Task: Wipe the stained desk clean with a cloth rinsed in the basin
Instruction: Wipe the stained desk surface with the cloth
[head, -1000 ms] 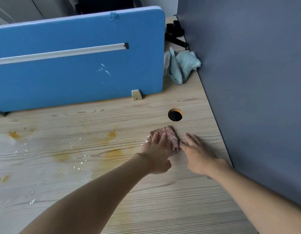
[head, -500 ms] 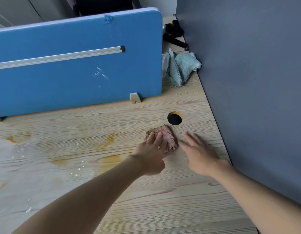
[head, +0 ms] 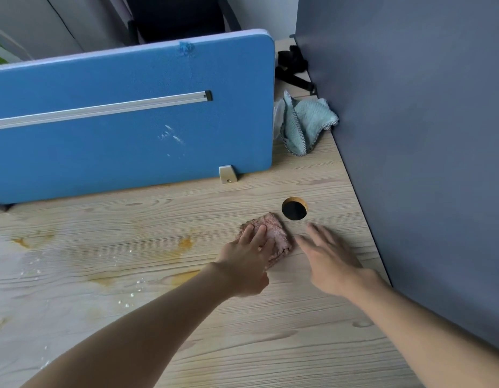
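Pinkish cloth point(head: 274, 236) under flat left hand point(head: 247, 264), fingers point(head: 259, 234) straight; right hand point(head: 333, 266) alongside (fingers spread, blurred)

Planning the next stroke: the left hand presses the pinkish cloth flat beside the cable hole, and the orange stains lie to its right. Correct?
Not quite. In the head view the orange stains lie to the left of the pinkish cloth, not its right. The rest holds: the left hand presses it flat beside the cable hole.

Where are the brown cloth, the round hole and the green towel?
Brown cloth point(head: 281, 238), head view, its bare right part.
Round hole point(head: 294, 209), head view, its dark middle.
Green towel point(head: 310, 121), head view, its top fold.
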Demonstrator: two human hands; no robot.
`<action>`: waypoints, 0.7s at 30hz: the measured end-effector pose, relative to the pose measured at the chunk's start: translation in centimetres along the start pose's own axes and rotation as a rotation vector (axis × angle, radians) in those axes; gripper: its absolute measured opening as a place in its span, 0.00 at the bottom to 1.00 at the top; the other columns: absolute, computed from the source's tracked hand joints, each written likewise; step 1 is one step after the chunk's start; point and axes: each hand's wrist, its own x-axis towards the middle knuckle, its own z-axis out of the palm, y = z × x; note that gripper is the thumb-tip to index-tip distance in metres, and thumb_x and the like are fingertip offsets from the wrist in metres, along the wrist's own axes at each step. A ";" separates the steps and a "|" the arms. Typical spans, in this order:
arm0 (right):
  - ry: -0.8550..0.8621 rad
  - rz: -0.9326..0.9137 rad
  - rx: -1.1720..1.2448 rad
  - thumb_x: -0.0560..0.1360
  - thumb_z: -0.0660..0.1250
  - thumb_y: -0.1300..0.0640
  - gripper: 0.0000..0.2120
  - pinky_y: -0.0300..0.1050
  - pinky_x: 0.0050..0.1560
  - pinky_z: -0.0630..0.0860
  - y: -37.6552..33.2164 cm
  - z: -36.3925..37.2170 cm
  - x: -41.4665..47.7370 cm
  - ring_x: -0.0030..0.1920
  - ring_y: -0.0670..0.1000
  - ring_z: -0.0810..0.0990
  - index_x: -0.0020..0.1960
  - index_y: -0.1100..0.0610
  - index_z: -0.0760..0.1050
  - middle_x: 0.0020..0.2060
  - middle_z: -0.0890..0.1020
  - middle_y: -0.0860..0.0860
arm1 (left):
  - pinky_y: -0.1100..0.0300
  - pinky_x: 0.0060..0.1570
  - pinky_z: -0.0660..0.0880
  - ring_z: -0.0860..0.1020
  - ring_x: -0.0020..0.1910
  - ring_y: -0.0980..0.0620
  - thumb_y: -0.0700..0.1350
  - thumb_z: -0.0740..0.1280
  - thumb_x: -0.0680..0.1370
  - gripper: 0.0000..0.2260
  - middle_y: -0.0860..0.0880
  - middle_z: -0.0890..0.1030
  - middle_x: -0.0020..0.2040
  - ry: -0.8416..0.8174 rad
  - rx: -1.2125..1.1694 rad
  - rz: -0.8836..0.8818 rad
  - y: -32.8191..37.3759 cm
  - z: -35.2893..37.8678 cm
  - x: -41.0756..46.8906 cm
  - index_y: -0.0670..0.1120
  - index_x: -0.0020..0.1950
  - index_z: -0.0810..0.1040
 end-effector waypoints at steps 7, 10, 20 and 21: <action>-0.054 0.006 -0.009 0.78 0.57 0.65 0.38 0.58 0.79 0.44 0.2 0.8 0.4 0.79 0.57 0.34 0.82 0.49 0.43 0.80 0.34 0.52 | 0.43 0.76 0.54 0.40 0.80 0.39 0.58 0.55 0.81 0.35 0.43 0.40 0.81 0.031 -0.025 -0.025 0.0 -2.3 3.6 0.46 0.82 0.44; -0.071 -0.001 -0.013 0.78 0.57 0.65 0.39 0.58 0.79 0.44 0.4 0.8 0.5 0.79 0.56 0.34 0.82 0.49 0.42 0.80 0.34 0.52 | 0.44 0.76 0.54 0.39 0.80 0.41 0.57 0.56 0.81 0.35 0.44 0.38 0.81 0.008 -0.040 -0.018 -0.6 -1.5 2.4 0.47 0.82 0.43; -0.096 -0.006 -0.018 0.78 0.56 0.66 0.38 0.59 0.79 0.44 0.2 0.4 0.5 0.79 0.58 0.34 0.82 0.50 0.41 0.80 0.34 0.53 | 0.42 0.74 0.58 0.41 0.80 0.41 0.57 0.56 0.81 0.35 0.45 0.41 0.82 0.029 -0.075 -0.046 -1.2 -3.2 4.7 0.47 0.82 0.45; -0.104 -0.006 -0.017 0.78 0.56 0.66 0.39 0.59 0.79 0.44 0.3 0.4 0.5 0.79 0.58 0.34 0.82 0.49 0.41 0.79 0.33 0.53 | 0.42 0.74 0.58 0.40 0.80 0.41 0.57 0.56 0.81 0.34 0.45 0.40 0.82 0.022 -0.075 -0.047 -1.4 -2.7 4.1 0.47 0.82 0.44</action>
